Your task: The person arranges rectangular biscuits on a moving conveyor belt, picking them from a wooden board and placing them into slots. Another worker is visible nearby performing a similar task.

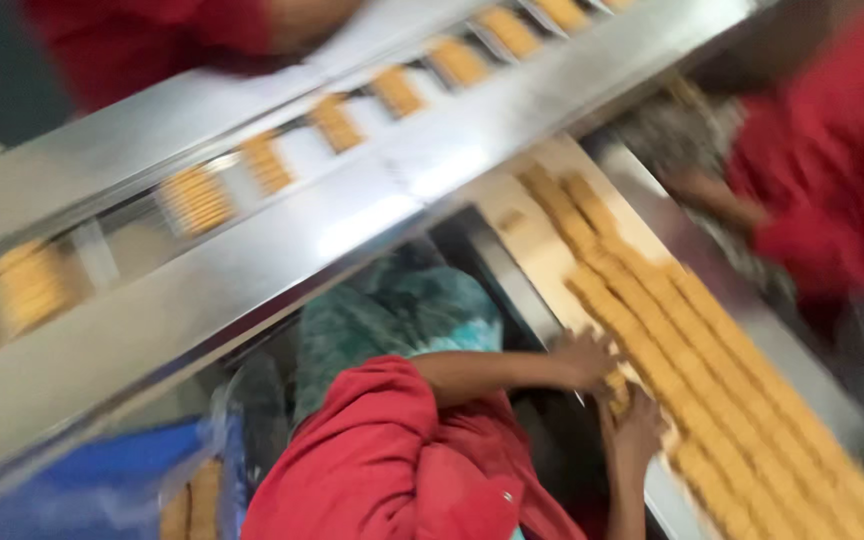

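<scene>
Biscuits (620,385) pinched between both hands (592,360) (637,425) at the tray's (537,250) edge.

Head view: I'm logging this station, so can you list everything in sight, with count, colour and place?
biscuit rows: several long rows, golden, on the tray at right
tray: one, pale, slanting down to the lower right
biscuit stacks: about nine in view, golden, spaced along the chute
chute: one, steel, crossing from lower left to upper right
bag: one, blue and clear plastic, lower left, biscuits inside
co-workers: two, in red, top left and right edge
left hand: on the near biscuit row, red sleeve
right hand: just below it, on the same row; grip blurred
</scene>
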